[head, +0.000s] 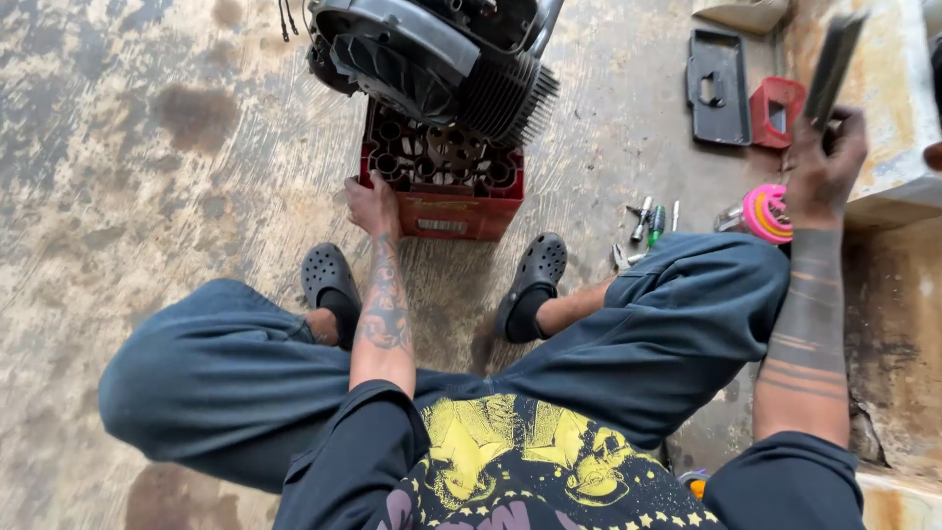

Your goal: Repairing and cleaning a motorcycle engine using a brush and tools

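A dark engine block [432, 59] with cooling fins rests on top of a red plastic crate [446, 191] on the stained concrete floor. My left hand [373, 204] grips the crate's near left corner. My right hand [822, 162] is raised at the right and holds a long dark flat tool [834, 64], blurred, pointing up. I sit low with both knees spread, black clogs either side of the crate.
Several small hand tools [648, 224] lie on the floor by my right knee, next to a pink round reel [767, 213]. A black tray [718, 86] and a red box [775, 110] sit further back. A worn concrete ledge [893, 128] rises at the right.
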